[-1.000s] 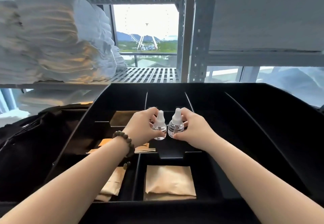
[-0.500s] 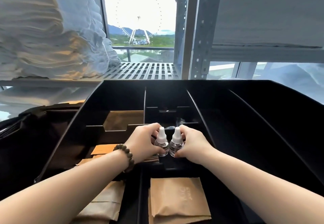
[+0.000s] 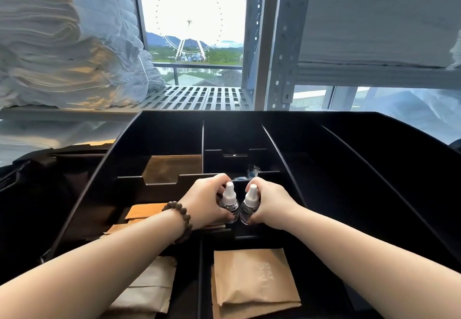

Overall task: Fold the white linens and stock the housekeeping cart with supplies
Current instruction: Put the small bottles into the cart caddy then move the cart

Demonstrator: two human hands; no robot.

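Gripping one small clear bottle each, the left hand (image 3: 207,200) and the right hand (image 3: 270,202) curl fingers and thumb round the left bottle (image 3: 229,202) and the right bottle (image 3: 248,206), white nozzles uppermost, glass bodies touching low down. Compared with a second ago, both bottles sit lower, now within the middle compartment of the centre column of the black cart tray (image 3: 249,114); since half a second ago the grip and placement are nearly unchanged. Fingers cover the bottle bases, so contact with the compartment floor cannot be judged. A small wrapped item (image 3: 250,171) just beyond the hands is too dark to identify. A bead bracelet (image 3: 182,219) circles the left wrist. In the compartment nearest the person lies a brown paper packet (image 3: 254,278), and a paler packet (image 3: 147,291) to its left is partly covered by the left forearm. The long right-hand channels of the tray show only bare black floor between upright dividers. Stacked white linens (image 3: 62,44) rest on the slotted shelf (image 3: 199,96) beyond the tray's far rim, cut off at the left edge.
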